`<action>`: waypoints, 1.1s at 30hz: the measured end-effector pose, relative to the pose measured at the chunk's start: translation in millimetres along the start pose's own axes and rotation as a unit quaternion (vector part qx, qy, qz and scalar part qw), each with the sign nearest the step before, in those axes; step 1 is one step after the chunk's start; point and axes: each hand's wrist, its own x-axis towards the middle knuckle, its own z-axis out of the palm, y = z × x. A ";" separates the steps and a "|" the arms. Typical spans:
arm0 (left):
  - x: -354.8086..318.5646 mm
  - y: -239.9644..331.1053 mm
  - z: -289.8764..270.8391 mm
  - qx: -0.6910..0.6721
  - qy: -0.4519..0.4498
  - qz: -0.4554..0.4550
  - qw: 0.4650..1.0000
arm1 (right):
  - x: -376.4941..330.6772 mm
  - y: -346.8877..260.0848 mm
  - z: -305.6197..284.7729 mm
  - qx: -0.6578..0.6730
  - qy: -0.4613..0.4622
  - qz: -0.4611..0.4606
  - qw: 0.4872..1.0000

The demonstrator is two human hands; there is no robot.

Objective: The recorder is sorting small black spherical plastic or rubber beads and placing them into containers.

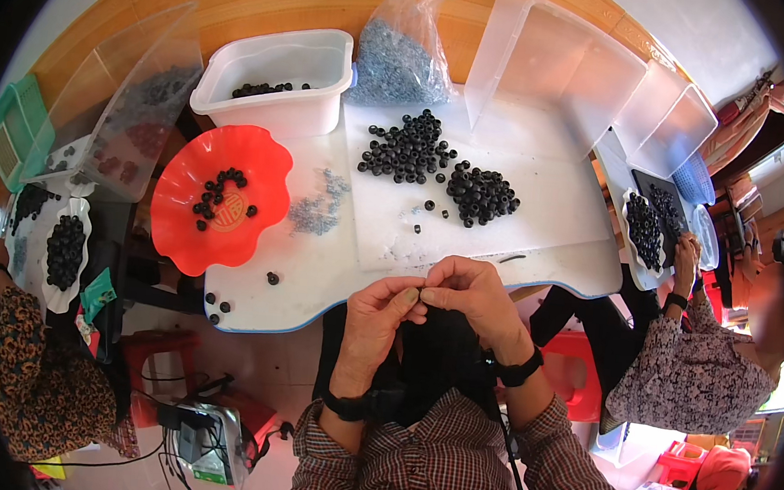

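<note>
My left hand (pixel 375 316) and my right hand (pixel 475 299) meet at the table's near edge, fingertips pinched together. Between them is a tiny dark piece, too small and covered to name. Beyond my hands, two heaps of black beads, a left heap (pixel 409 150) and a right heap (pixel 482 195), lie on a white sheet (pixel 551 216). A few loose beads sit between the heaps and me. A short dark strip (pixel 512 258) lies right of my hands. To the left, a red wavy-rimmed dish (pixel 269 163) holds several black beads.
Behind stand a white tub (pixel 315 115) with beads, a clear bag of blue-grey bits (pixel 397 61) and a clear plastic bin (pixel 554 55). Clear bits (pixel 320 204) are scattered by the dish. Co-workers sit at both sides, a patterned sleeve (pixel 695 375) at right. A red stool (pixel 575 375) is below.
</note>
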 end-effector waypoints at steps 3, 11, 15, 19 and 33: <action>1.6 -1.7 -6.7 -0.047 -0.014 -0.022 0.999 | 1.5 -0.7 -1.6 0.013 -0.020 0.017 1.000; 2.7 -2.7 -8.8 -0.119 -0.019 -0.019 0.993 | 2.4 3.8 4.0 0.016 0.000 -0.007 1.000; 3.2 -2.8 -9.9 -0.139 -0.026 -0.019 0.990 | 3.1 1.7 6.5 0.015 -0.003 -0.018 1.000; 3.1 -3.8 -9.4 -0.117 -0.013 -0.013 0.993 | 5.9 5.3 8.9 -0.011 0.008 -0.023 1.000; 3.7 1.0 -8.5 -0.098 0.047 -0.001 0.994 | 65.6 27.0 10.1 -0.428 0.270 -0.221 0.833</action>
